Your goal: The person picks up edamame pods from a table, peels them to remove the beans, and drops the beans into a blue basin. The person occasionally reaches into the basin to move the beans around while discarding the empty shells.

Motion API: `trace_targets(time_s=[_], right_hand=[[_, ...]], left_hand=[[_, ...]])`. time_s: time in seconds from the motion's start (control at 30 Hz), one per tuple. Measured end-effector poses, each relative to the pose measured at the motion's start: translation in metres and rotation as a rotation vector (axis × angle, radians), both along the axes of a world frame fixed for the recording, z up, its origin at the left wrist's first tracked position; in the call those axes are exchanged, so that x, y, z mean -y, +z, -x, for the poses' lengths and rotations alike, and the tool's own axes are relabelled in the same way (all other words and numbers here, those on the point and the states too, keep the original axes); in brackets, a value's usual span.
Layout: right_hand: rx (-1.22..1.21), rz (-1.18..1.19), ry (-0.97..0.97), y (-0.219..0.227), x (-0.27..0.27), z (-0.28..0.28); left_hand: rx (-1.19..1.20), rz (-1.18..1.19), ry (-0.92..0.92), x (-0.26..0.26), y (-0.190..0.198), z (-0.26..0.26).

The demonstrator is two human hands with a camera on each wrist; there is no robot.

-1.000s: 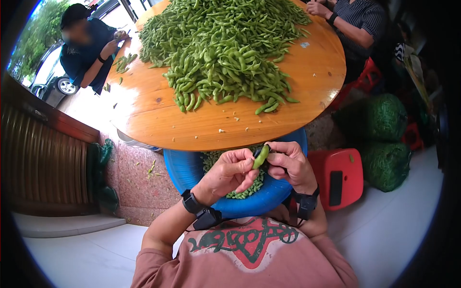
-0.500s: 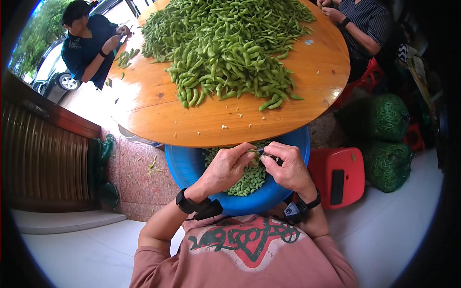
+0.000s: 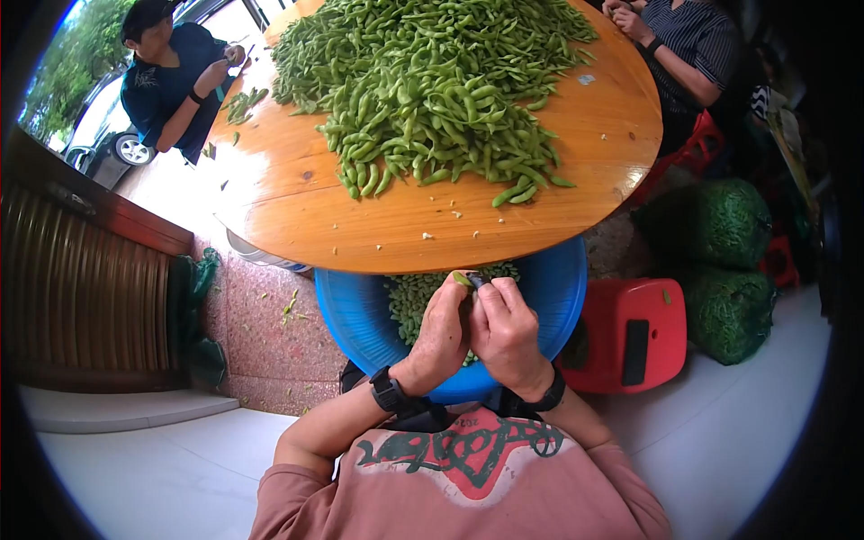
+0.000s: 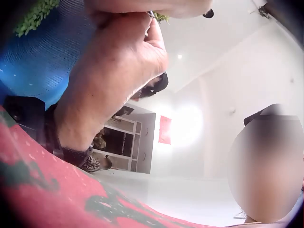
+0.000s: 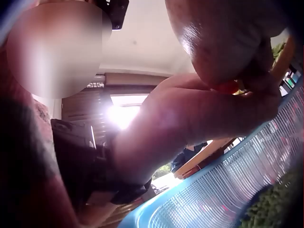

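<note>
Over the blue basin (image 3: 346,310), we find both hands close together, fingers curled. We record the left hand (image 3: 441,328) pinching a green pod (image 3: 462,279), which shows at the fingertips, just off the near edge of the counter (image 3: 288,229). The right hand (image 3: 508,328) pinches a small dark item (image 3: 478,281) at the pod's 3 o'clock side; we cannot tell what it is. Beneath the hands we note loose green beans (image 3: 408,306) in the basin. Taking the hands as dial centre, we log a large heap of pods (image 3: 432,108) on the counter at 12 o'clock, a red stool (image 3: 661,346) at 3, one seated person (image 3: 688,54) at 1 and another person (image 3: 166,94) at 10.
</note>
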State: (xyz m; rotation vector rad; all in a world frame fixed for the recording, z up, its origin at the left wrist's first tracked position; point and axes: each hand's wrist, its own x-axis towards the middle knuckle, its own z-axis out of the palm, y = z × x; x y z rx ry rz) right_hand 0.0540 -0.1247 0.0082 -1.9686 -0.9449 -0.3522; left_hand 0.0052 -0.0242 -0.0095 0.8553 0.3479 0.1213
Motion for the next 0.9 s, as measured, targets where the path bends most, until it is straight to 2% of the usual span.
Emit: trace_targets(time_s=[0.03, 0.07, 0.1, 0.13, 0.17, 0.23, 0.27, 0.3, 0.33, 0.37, 0.4, 0.47, 0.5, 0.53, 0.6, 0.63, 0.67, 0.73, 0.8, 0.83, 0.87, 0.9], right_hand=[[0.000, 0.000, 0.001, -0.001, 0.002, -0.004], [-0.030, -0.024, 0.028, -0.003, 0.005, -0.010], [-0.061, -0.047, 0.056, -0.004, 0.009, -0.016], [-0.063, -0.048, 0.058, -0.005, 0.012, -0.020], [-0.465, -0.136, 0.115, -0.006, 0.015, -0.023], [-1.179, -0.348, 0.244, -0.005, 0.024, -0.030], [-1.180, -0.347, 0.243, -0.006, 0.027, -0.036], [-1.316, -0.447, 0.332, -0.008, 0.030, -0.042], [-1.450, -0.550, 0.423, -0.010, 0.031, -0.045], [-1.498, -0.529, 0.391, -0.011, 0.032, -0.048], [-1.499, -0.530, 0.392, -0.010, 0.030, -0.043], [-0.466, -0.119, 0.083, -0.003, 0.020, -0.027], [-0.260, -0.110, 0.049, 0.004, 0.016, -0.022], [-0.263, -0.111, 0.045, 0.006, 0.017, -0.023], [-0.419, -0.103, 0.113, 0.007, 0.020, -0.027], [-0.621, -0.207, 0.192, -0.010, 0.023, -0.031], [-0.623, -0.209, 0.191, -0.007, 0.025, -0.031], [-1.270, -0.433, 0.267, 0.003, 0.030, -0.031], [-1.208, -0.373, 0.256, 0.013, 0.054, -0.040], [-1.112, -0.253, 0.184, 0.026, 0.074, -0.045], [-0.821, -0.040, 0.150, 0.030, 0.098, -0.055], [-0.517, 0.172, 0.202, 0.030, 0.125, -0.066]], left_hand=[[0.005, -0.114, 0.074, 0.004, -0.014, -0.003], [0.009, -0.227, 0.149, 0.005, -0.013, -0.005], [0.007, -0.227, 0.150, 0.003, -0.010, -0.003], [-0.057, -0.188, 0.042, -0.004, -0.005, 0.001], [-0.122, -0.149, -0.068, -0.010, 0.003, 0.002], [-0.164, -0.079, -0.124, -0.019, 0.010, -0.004], [-0.202, -0.010, -0.178, -0.024, 0.012, -0.006], [-0.151, 0.028, -0.253, -0.032, 0.010, -0.005], [-0.154, 0.027, -0.254, -0.032, 0.013, -0.006], [-0.170, -0.020, -0.242, -0.029, 0.017, -0.007], [-0.184, -0.069, -0.229, -0.027, 0.020, -0.008], [-0.135, -0.115, -0.225, -0.025, 0.018, -0.008], [-0.085, -0.159, -0.224, -0.023, 0.016, -0.008], [-0.089, -0.160, -0.228, -0.020, 0.014, -0.009], [-0.112, 0.067, -0.105, -0.013, 0.008, -0.010], [-0.114, 0.067, -0.107, -0.016, 0.002, -0.009], [-0.084, -0.014, -0.178, -0.023, -0.003, -0.008], [-0.055, -0.099, -0.250, -0.031, -0.008, -0.005], [-0.117, -0.760, -0.497, -0.035, -0.001, -0.004], [0.090, -0.957, -0.448, -0.037, 0.002, -0.001], [0.091, -0.963, -0.449, -0.042, 0.011, -0.002], [0.115, -1.082, -0.580, -0.050, 0.026, -0.007]])
